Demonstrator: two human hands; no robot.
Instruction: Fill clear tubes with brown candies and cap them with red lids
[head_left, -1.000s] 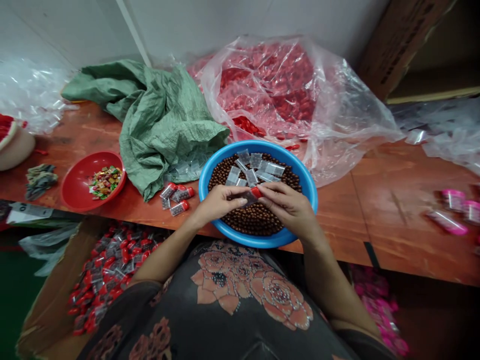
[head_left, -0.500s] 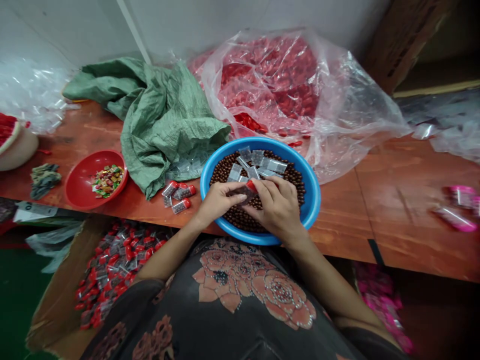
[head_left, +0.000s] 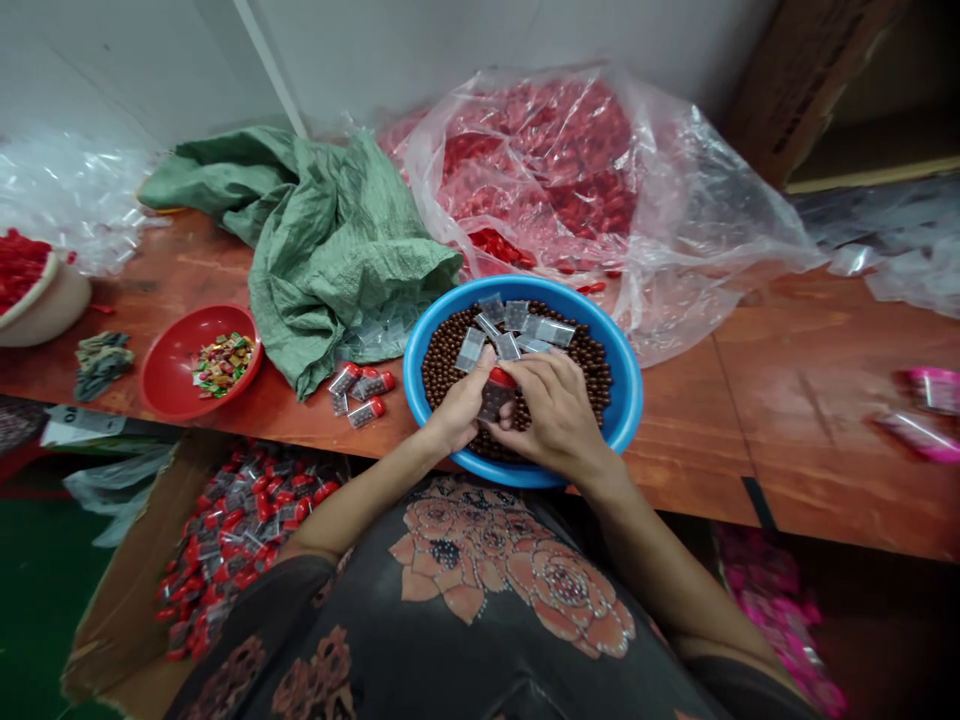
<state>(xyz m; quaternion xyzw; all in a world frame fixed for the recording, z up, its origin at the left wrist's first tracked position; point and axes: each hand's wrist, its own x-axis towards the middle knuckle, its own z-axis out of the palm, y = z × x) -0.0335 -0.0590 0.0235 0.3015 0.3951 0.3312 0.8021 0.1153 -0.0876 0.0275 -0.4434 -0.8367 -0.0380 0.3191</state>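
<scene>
A small clear container with a red cap, filled with dark balls, is held upright between both hands. My left hand grips its left side, thumb near the cap. My right hand has its fingers on the cap and right side. Both hands are over a blue basin of small brown balls. Several clear empty containers lie on the balls. Left of the basin, several filled red-capped containers rest on the table.
A red bowl of wrapped pieces and a green sack are at left. Behind the basin lies a plastic bag of red parts. Below the table, a cardboard box holds many red-capped containers. Pink items lie far right.
The container has turned from tilted to upright, with its red cap on top. My left thumb has moved up beside the cap. The view has shifted slightly.
</scene>
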